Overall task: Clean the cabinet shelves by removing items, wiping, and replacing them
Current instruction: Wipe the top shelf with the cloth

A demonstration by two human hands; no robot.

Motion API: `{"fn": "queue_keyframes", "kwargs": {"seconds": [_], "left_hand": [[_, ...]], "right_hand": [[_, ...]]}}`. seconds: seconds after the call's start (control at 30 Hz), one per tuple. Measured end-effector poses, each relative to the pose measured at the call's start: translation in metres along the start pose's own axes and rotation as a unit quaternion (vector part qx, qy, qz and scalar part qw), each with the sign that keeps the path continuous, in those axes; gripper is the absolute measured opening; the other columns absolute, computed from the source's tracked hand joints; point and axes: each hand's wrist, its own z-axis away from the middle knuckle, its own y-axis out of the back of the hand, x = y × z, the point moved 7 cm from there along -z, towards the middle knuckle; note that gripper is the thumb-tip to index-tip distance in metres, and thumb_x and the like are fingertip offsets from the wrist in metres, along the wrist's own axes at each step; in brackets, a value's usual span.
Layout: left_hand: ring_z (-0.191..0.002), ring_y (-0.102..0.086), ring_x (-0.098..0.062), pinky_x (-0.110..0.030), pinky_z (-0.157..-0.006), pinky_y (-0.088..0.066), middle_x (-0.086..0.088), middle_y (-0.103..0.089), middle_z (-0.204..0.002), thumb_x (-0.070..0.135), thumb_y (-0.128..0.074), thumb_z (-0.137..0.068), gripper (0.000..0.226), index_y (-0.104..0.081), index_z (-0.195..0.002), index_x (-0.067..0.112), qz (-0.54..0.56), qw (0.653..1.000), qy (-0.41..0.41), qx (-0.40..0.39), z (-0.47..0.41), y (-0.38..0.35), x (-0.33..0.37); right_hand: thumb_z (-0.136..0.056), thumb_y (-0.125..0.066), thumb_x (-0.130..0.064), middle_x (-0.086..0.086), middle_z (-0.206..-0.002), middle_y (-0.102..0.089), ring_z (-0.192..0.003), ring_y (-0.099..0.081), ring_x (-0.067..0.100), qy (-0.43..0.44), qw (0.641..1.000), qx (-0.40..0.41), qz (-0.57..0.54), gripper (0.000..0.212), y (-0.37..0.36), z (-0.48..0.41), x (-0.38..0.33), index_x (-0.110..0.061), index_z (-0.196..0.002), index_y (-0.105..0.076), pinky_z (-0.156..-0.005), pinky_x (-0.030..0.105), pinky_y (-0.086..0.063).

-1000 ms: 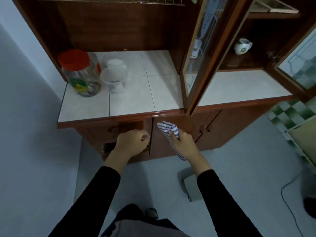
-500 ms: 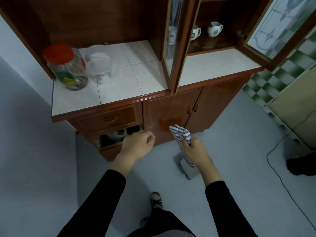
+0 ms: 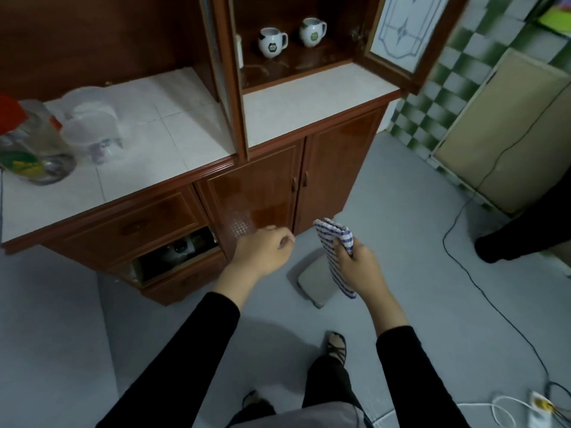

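Note:
A brown wooden cabinet (image 3: 256, 193) with a white tiled counter stands in front of me. Its upper glass doors hang open, and two white mugs (image 3: 272, 42) sit on the dark shelf inside. My right hand (image 3: 360, 264) is shut on a folded blue-and-white checked cloth (image 3: 335, 245), held in front of the lower doors. My left hand (image 3: 262, 251) is curled shut with nothing in it, just in front of the lower left door. A red-lidded clear jar (image 3: 31, 143) and clear plastic containers (image 3: 92, 131) stand on the counter at left.
An open compartment (image 3: 176, 251) under the drawer holds dark items. A grey scale-like pad (image 3: 315, 282) lies on the floor under my hands. A black cable (image 3: 482, 291) crosses the floor to a power strip (image 3: 539, 409). Another person's dark leg (image 3: 522, 236) stands at right.
My view has drawn back and swung right, bringing the mug shelf into sight. Both hands have come away from the cabinet front and sit lower, the cloth still in my right hand.

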Motion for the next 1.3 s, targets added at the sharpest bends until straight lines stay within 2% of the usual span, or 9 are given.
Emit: {"fn": "queue_keyframes", "kwargs": {"seconds": [0.2,0.37,0.57,0.67,0.77,1.03,1.1,1.2,1.3], "left_hand": [[-0.105,-0.061,-0.022,-0.033,-0.085,-0.046,0.008,-0.062,-0.117,0.042,-0.038,-0.101,0.029,-0.063,-0.115,0.036,-0.017,0.999,-0.012,0.033,-0.082,0.009,0.063],[-0.106,-0.061,-0.021,-0.034,-0.086,-0.046,0.009,-0.063,-0.119,0.041,-0.037,-0.101,0.029,-0.063,-0.113,0.037,-0.006,0.995,0.003,0.100,-0.147,0.035,0.103],[-0.113,-0.058,-0.020,-0.036,-0.092,-0.048,0.009,-0.063,-0.124,0.040,-0.039,-0.100,0.030,-0.064,-0.116,0.035,0.013,0.979,0.032,0.203,-0.198,0.094,0.120],[-0.111,-0.059,-0.019,-0.035,-0.089,-0.049,0.005,-0.063,-0.126,0.038,-0.040,-0.101,0.030,-0.064,-0.119,0.032,-0.003,0.971,0.037,0.237,-0.216,0.124,0.119],[-0.112,-0.059,-0.021,-0.034,-0.087,-0.047,0.003,-0.062,-0.128,0.035,-0.043,-0.100,0.030,-0.064,-0.121,0.029,-0.023,0.960,0.046,0.275,-0.238,0.162,0.111],[-0.102,-0.062,-0.023,-0.033,-0.080,-0.048,0.003,-0.069,-0.113,0.035,-0.043,-0.093,0.034,-0.070,-0.110,0.022,-0.008,0.917,0.013,0.399,-0.281,0.267,0.092],[-0.107,-0.061,-0.023,-0.034,-0.084,-0.044,0.003,-0.069,-0.116,0.032,-0.047,-0.095,0.031,-0.070,-0.111,0.020,-0.024,0.909,0.009,0.416,-0.292,0.289,0.094],[-0.129,-0.050,-0.024,-0.042,-0.107,-0.034,0.003,-0.060,-0.134,0.036,-0.044,-0.097,0.033,-0.066,-0.119,0.024,-0.031,0.908,0.024,0.418,-0.311,0.318,0.098],[-0.125,-0.052,-0.020,-0.041,-0.106,-0.037,0.006,-0.060,-0.132,0.038,-0.043,-0.098,0.032,-0.063,-0.120,0.029,-0.023,0.899,0.026,0.436,-0.322,0.347,0.099]], "right_hand": [[-0.102,-0.048,-0.021,0.014,-0.115,-0.069,-0.105,-0.062,0.032,0.020,1.000,0.003,0.005,0.032,0.064,-0.077,0.018,-0.007,-0.129,-0.060,-0.068,0.018,-0.033],[-0.102,-0.048,-0.020,0.015,-0.106,-0.071,-0.096,-0.064,0.035,0.072,0.997,-0.012,0.028,0.033,0.114,-0.146,0.008,-0.010,-0.133,-0.057,-0.063,0.016,-0.032],[-0.102,-0.049,-0.023,0.011,-0.112,-0.070,-0.100,-0.064,0.030,0.133,0.991,-0.005,0.031,0.037,0.151,-0.230,-0.026,-0.009,-0.135,-0.055,-0.066,0.010,-0.032],[-0.101,-0.049,-0.021,0.008,-0.105,-0.070,-0.090,-0.063,0.021,0.168,0.986,0.007,0.018,0.035,0.157,-0.260,-0.058,-0.010,-0.133,-0.056,-0.063,0.008,-0.033],[-0.101,-0.051,-0.021,-0.003,-0.090,-0.063,-0.074,-0.052,0.002,0.195,0.980,0.018,-0.020,0.030,0.159,-0.286,-0.097,-0.011,-0.127,-0.061,-0.061,0.000,-0.035],[-0.102,-0.048,-0.022,-0.008,-0.098,-0.057,-0.087,-0.049,0.003,0.279,0.957,0.051,-0.057,0.033,0.161,-0.345,-0.208,-0.010,-0.132,-0.057,-0.063,-0.005,-0.032],[-0.103,-0.047,-0.024,-0.008,-0.098,-0.057,-0.080,-0.049,0.001,0.289,0.953,0.063,-0.068,0.033,0.166,-0.357,-0.228,-0.011,-0.132,-0.057,-0.062,-0.004,-0.032],[-0.103,-0.047,-0.025,-0.006,-0.095,-0.059,-0.085,-0.054,0.007,0.290,0.950,0.078,-0.092,0.032,0.175,-0.376,-0.251,-0.012,-0.130,-0.058,-0.061,-0.004,-0.032],[-0.103,-0.046,-0.027,-0.007,-0.102,-0.059,-0.095,-0.055,0.008,0.294,0.946,0.092,-0.100,0.035,0.186,-0.394,-0.272,-0.012,-0.133,-0.056,-0.063,-0.007,-0.032]]}}
